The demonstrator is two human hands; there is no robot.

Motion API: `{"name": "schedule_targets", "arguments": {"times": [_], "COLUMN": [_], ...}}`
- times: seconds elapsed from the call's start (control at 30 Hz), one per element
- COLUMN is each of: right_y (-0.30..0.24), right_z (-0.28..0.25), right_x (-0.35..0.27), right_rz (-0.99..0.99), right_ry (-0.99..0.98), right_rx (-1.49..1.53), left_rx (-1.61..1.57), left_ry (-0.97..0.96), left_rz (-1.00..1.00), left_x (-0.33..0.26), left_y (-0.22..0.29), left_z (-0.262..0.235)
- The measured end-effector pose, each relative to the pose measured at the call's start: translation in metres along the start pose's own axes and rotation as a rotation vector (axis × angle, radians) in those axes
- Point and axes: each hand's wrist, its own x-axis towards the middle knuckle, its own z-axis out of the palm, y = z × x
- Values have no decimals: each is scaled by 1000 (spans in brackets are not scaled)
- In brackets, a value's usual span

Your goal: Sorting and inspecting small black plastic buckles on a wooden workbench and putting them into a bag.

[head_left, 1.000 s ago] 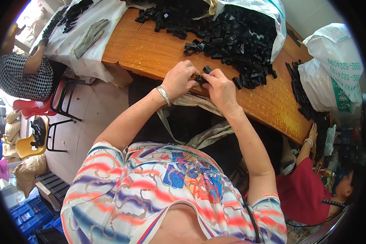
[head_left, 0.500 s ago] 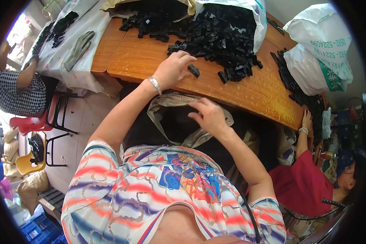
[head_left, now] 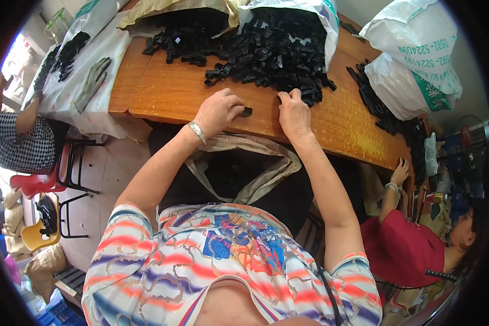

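Sorting small black plastic parts at the near edge of the long wooden table (head_left: 174, 95), as I see it from the head camera.

My left hand (head_left: 218, 111), a silver bracelet (head_left: 197, 132) on its wrist, rests curled on the wood with its fingertips touching one small black plastic clip (head_left: 246, 112); I cannot tell whether the clip is pinched or only touched. My right hand (head_left: 293, 114) lies just beside it, fingers bent and reaching into the near fringe of the big heap of black plastic parts (head_left: 277, 51) spilling from a white sack (head_left: 304, 8); what it holds, if anything, is hidden. Below the table edge, an open beige cloth bag (head_left: 255, 149) sits on my lap. A person in a red top (head_left: 402, 247) sits at right, a grey glove (head_left: 92, 81) lies far left.
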Motion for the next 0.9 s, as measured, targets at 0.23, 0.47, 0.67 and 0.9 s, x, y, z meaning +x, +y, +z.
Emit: {"name": "schedule_targets", "arguments": {"times": [0.23,0.47,0.67,0.9], "right_y": [-5,8,-2,-51], "right_z": [-8,4,-4,-11], "right_x": [-11,-5,-13,-12], "right_rz": [-69,7,-78,-230], "right_ry": [16,-60,-14,4], "right_rx": [336,555,376,589], "left_rx": [-106,-83,-54,-88], "left_ry": [38,136,147,120], "left_rz": [14,49,70,22], "left_x": [-18,-19,-17,-18], "left_y": [-2,-3,-6,-9], "left_z": [0,1,5,5]}}
